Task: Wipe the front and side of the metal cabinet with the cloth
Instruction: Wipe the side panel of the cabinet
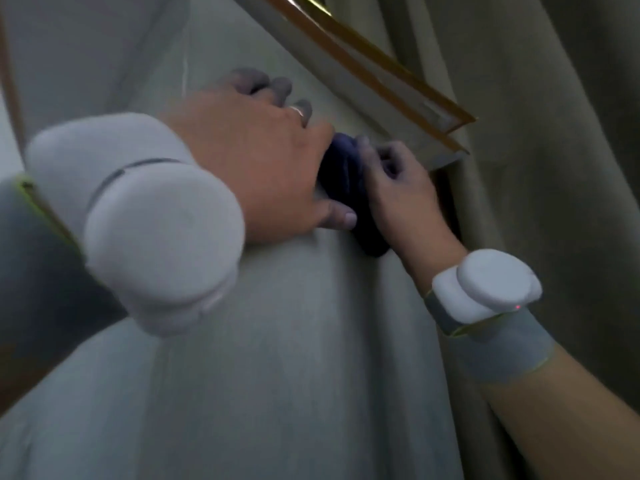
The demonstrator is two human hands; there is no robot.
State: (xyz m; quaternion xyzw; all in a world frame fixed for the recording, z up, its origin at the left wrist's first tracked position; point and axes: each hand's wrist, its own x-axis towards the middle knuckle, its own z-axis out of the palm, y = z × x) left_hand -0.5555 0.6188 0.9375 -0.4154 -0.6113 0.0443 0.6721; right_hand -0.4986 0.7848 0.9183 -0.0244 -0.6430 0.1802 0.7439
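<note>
A pale grey metal cabinet (270, 341) fills most of the head view, its flat face slanting up to a top corner at the right. A bunched dark blue cloth (349, 199) is pressed against that face near the corner. My left hand (256, 168) lies flat on the cabinet just left of the cloth, thumb touching its lower edge, fingers spread. My right hand (401, 195) has its fingers curled into the cloth's right side. Both wrists carry white round devices on grey bands. The view is blurred.
A framed board with a wooden edge (374, 74) lies on the cabinet top, jutting past the corner. An olive-beige curtain (554, 150) hangs close along the cabinet's right side. A thin brown strip (10, 91) runs at the far left.
</note>
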